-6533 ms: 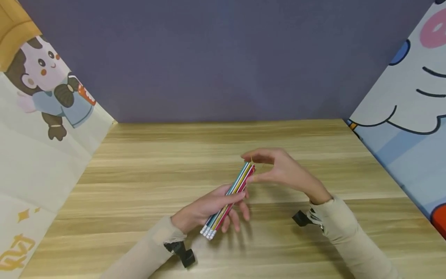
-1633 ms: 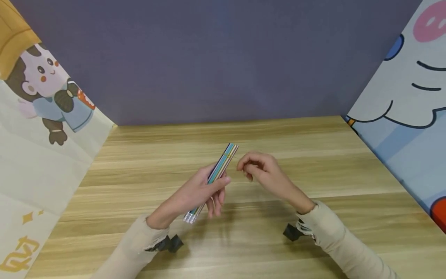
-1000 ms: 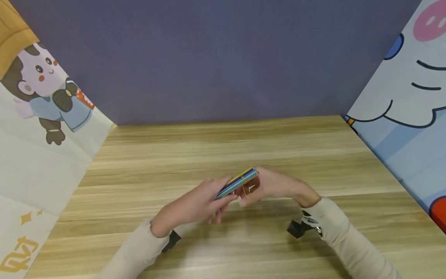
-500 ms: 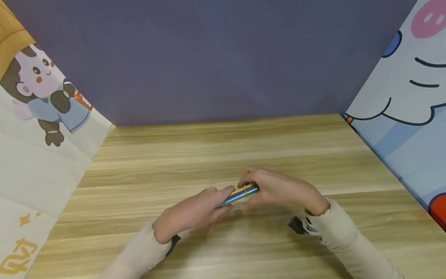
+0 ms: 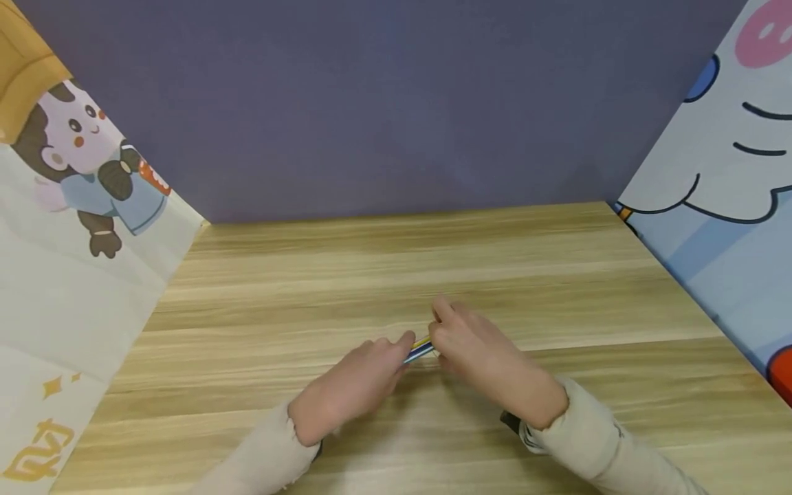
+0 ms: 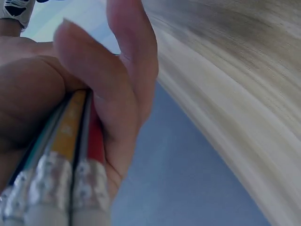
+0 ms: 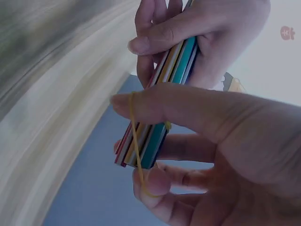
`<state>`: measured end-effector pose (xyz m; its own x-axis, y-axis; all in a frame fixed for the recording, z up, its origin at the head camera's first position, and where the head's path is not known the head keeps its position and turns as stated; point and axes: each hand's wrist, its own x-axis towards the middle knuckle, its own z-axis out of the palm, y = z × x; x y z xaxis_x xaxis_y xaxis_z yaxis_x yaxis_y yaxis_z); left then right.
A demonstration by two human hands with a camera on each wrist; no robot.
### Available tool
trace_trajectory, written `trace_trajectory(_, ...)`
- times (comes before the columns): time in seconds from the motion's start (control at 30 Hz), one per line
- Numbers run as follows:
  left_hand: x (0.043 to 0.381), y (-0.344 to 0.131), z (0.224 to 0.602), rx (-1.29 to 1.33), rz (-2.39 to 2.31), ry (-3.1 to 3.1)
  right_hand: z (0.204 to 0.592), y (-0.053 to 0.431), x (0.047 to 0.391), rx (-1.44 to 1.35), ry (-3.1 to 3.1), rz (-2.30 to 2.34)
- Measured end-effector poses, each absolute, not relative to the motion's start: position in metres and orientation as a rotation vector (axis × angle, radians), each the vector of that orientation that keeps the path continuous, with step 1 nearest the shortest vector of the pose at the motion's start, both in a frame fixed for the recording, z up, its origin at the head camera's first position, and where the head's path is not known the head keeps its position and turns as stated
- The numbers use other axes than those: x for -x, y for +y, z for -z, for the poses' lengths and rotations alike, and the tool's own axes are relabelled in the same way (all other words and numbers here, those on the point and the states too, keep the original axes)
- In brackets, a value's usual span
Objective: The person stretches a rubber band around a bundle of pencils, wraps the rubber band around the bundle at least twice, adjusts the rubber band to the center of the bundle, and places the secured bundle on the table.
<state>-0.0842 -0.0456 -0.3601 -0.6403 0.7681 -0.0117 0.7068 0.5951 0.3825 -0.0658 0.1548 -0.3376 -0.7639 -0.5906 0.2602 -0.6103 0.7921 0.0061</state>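
Note:
My left hand (image 5: 355, 381) grips a bundle of striped pencils (image 5: 421, 349) over the middle of the table. Silver ferrules (image 6: 49, 181) and white erasers point toward the left wrist camera; red, yellow and teal barrels show behind them. At the bundle's other end is my right hand (image 5: 485, 354). In the right wrist view, a thin yellow rubber band (image 7: 136, 141) stretches between its thumb and fingertips, passing across the pencil ends. Part of the band also shows on the bundle, beside the teal barrel. From the head view, the right hand hides these ends.
A wood-grain table (image 5: 309, 275) lies beneath both hands. A dark grey-blue panel (image 5: 396, 103) stands along its back edge. Cartoon-printed panels flank it, one on the left (image 5: 117, 289) and one on the right (image 5: 711, 261). Cameras are strapped under both sleeves.
The pencils have swung from steeply upward to a flatter tilt, lower down. My right hand has come in from apart to their far end and turned over it, with the band now stretched there.

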Motion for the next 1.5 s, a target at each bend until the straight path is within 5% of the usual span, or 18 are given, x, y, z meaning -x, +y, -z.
trace_trajectory(0.63, 0.119, -0.078, 0.356, -1.050, -0.571, 2.703, 0.325, 0.143, 0.061, -0.857, -2.352, -0.389)
trace_trajectory(0.97, 0.118, -0.073, 0.336, -0.984, -0.993, 2.140, 0.333, 0.176, 0.105, -0.950, -2.694, -1.807)
trace_trajectory(1.13, 0.123, -0.083, 0.321, -0.940, -1.058, 2.149, 0.322, 0.186, 0.108, -0.781, -2.601, -2.009)
trace_trajectory(1.5, 0.138, -0.096, 0.305, -0.882, -2.117, 1.749, 0.306, 0.195, 0.100, -0.549, -2.286, -2.185)
